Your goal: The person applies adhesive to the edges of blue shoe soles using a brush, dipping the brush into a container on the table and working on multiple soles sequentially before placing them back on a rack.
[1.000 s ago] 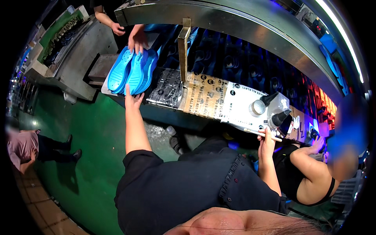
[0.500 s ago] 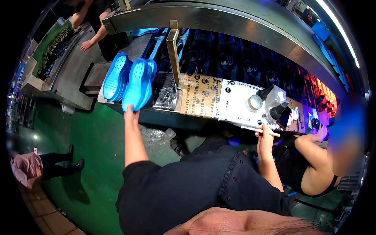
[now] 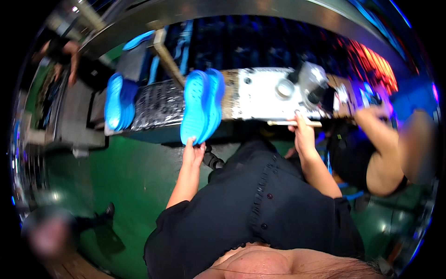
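My left hand (image 3: 192,152) is closed on the heel ends of blue shoe soles (image 3: 194,104), at least two, held upright in front of the bench's near edge. My right hand (image 3: 304,132) pinches a thin pale brush (image 3: 280,123) that lies level across the fingers, close to the bench edge. Just beyond that hand stand a round, pale, open-topped jar (image 3: 284,89) and a clear plastic container (image 3: 311,76) with a dark nozzle cap beside it. Another stack of blue soles (image 3: 114,103) rests at the bench's left end.
A metal post (image 3: 168,60) rises from the bench beneath a long metal beam (image 3: 223,9). Behind runs a dark conveyor-like bed with blue pieces, glowing orange at the right. A co-worker (image 3: 383,153) sits close on my right; other people are at the left.
My left hand has carried the soles rightward, away from the stack at the bench's left end. My right hand keeps the brush near the bench edge. The view has shifted.
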Action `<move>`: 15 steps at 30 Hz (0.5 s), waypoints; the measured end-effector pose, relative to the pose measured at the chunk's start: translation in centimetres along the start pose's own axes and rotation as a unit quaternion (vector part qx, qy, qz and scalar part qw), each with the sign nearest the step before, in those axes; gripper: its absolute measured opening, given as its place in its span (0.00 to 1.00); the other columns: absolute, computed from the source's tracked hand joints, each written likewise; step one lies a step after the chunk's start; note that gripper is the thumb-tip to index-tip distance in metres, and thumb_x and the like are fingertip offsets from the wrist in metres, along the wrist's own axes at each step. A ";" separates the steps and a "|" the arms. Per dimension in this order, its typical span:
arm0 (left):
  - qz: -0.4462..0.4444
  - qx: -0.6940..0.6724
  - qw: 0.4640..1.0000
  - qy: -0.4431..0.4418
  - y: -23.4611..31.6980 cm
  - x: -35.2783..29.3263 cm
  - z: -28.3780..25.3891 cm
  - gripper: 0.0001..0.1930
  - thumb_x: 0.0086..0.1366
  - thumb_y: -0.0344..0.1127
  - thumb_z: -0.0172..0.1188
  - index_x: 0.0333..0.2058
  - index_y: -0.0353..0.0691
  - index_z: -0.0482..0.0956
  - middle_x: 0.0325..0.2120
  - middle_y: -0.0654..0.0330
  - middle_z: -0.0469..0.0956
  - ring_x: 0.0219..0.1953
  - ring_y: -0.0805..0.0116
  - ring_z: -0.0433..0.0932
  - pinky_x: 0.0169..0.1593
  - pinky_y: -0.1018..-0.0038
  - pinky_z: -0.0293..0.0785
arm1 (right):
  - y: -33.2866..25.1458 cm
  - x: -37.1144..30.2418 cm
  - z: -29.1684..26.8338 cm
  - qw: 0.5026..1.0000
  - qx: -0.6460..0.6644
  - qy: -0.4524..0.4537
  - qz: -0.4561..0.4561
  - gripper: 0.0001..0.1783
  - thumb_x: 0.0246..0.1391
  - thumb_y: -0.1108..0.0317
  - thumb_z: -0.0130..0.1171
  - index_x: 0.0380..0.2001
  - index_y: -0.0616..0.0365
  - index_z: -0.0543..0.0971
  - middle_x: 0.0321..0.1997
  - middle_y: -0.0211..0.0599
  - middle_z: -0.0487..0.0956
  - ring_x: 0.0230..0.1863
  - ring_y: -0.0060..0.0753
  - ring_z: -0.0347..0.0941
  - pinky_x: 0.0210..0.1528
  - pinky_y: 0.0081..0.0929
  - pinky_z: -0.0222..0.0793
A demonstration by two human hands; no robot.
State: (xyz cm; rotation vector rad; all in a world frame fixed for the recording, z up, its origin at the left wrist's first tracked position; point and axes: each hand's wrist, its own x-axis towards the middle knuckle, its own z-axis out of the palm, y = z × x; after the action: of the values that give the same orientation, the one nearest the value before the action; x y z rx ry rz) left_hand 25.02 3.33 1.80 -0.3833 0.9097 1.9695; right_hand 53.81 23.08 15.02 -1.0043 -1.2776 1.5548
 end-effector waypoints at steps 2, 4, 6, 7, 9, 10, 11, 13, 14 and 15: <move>0.014 0.040 0.999 -0.004 -2.6 0.6 4.0 0.18 0.51 0.29 0.56 0.42 0.38 0.66 0.37 0.58 0.71 0.38 0.67 0.71 0.42 0.72 0.72 | -0.9 -0.7 -1.4 1.000 -0.003 0.028 0.010 0.16 0.56 0.63 0.45 0.25 0.64 0.75 0.20 0.30 0.73 0.20 0.18 0.64 0.25 0.15 0.59; 0.025 0.031 0.999 -0.028 -4.4 2.0 6.3 0.17 0.53 0.26 0.54 0.43 0.35 0.65 0.36 0.56 0.71 0.38 0.65 0.72 0.45 0.70 0.72 | -1.2 -0.6 -2.9 0.999 -0.003 0.042 0.000 0.15 0.56 0.64 0.45 0.24 0.64 0.75 0.21 0.31 0.73 0.21 0.17 0.64 0.25 0.15 0.59; 0.027 0.037 0.998 -0.036 -5.6 3.1 8.1 0.16 0.53 0.25 0.53 0.43 0.34 0.65 0.37 0.56 0.71 0.39 0.64 0.72 0.46 0.69 0.72 | -1.3 -0.1 -4.2 0.997 0.011 0.073 -0.018 0.15 0.56 0.64 0.45 0.25 0.64 0.75 0.20 0.31 0.73 0.21 0.17 0.64 0.25 0.15 0.58; 0.037 0.058 0.997 -0.040 -6.3 2.9 8.7 0.17 0.53 0.24 0.52 0.44 0.35 0.65 0.38 0.55 0.71 0.39 0.63 0.72 0.46 0.68 0.72 | -1.1 0.2 -5.2 0.996 0.013 0.082 -0.023 0.15 0.56 0.63 0.46 0.25 0.63 0.75 0.21 0.30 0.73 0.21 0.17 0.64 0.25 0.14 0.58; 0.018 0.065 0.997 -0.049 -7.5 2.8 8.8 0.20 0.55 0.23 0.52 0.47 0.39 0.61 0.42 0.56 0.69 0.41 0.63 0.71 0.46 0.66 0.72 | -1.4 0.8 -6.8 0.992 -0.002 0.116 -0.050 0.15 0.56 0.63 0.46 0.26 0.64 0.76 0.20 0.29 0.72 0.21 0.16 0.63 0.24 0.13 0.57; -0.002 0.063 0.996 -0.067 -7.7 2.9 8.6 0.24 0.55 0.22 0.53 0.50 0.43 0.58 0.44 0.57 0.68 0.41 0.62 0.71 0.45 0.66 0.73 | -1.9 1.3 -7.1 0.989 -0.010 0.135 -0.063 0.15 0.56 0.62 0.46 0.26 0.64 0.76 0.20 0.28 0.71 0.21 0.15 0.62 0.24 0.13 0.57; -0.022 0.101 0.992 -0.079 -7.8 2.8 8.3 0.24 0.56 0.23 0.53 0.50 0.43 0.58 0.46 0.57 0.66 0.44 0.62 0.70 0.47 0.64 0.72 | -2.3 1.9 -7.5 0.989 -0.010 0.133 -0.067 0.16 0.55 0.62 0.47 0.26 0.64 0.76 0.20 0.28 0.72 0.21 0.15 0.63 0.24 0.13 0.58; 0.047 0.232 0.970 -0.062 -6.5 1.6 9.7 0.25 0.56 0.27 0.54 0.52 0.42 0.58 0.48 0.55 0.64 0.47 0.64 0.66 0.52 0.63 0.64 | -2.2 3.8 -7.8 0.985 -0.064 0.135 -0.083 0.15 0.55 0.61 0.49 0.28 0.63 0.77 0.22 0.28 0.73 0.24 0.14 0.65 0.25 0.12 0.60; 0.084 0.292 0.952 -0.031 -5.7 1.8 10.0 0.26 0.57 0.28 0.55 0.53 0.40 0.57 0.49 0.55 0.63 0.48 0.65 0.65 0.53 0.65 0.61 | -2.3 4.7 -7.9 0.988 -0.078 0.104 -0.082 0.15 0.55 0.61 0.49 0.28 0.63 0.77 0.24 0.29 0.74 0.27 0.15 0.67 0.28 0.12 0.62; 0.180 0.348 0.920 -0.023 -5.3 2.1 9.7 0.24 0.56 0.32 0.56 0.51 0.42 0.60 0.45 0.57 0.66 0.44 0.67 0.67 0.45 0.68 0.64 | -3.0 5.3 -7.5 0.986 -0.105 0.104 -0.081 0.15 0.54 0.62 0.49 0.28 0.64 0.77 0.25 0.31 0.75 0.27 0.17 0.69 0.30 0.14 0.63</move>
State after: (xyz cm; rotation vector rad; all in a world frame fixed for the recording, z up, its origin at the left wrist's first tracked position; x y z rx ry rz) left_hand 29.14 13.33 4.86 0.2592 1.6531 1.8021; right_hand 59.62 30.58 16.51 -1.1330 -1.3579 1.1777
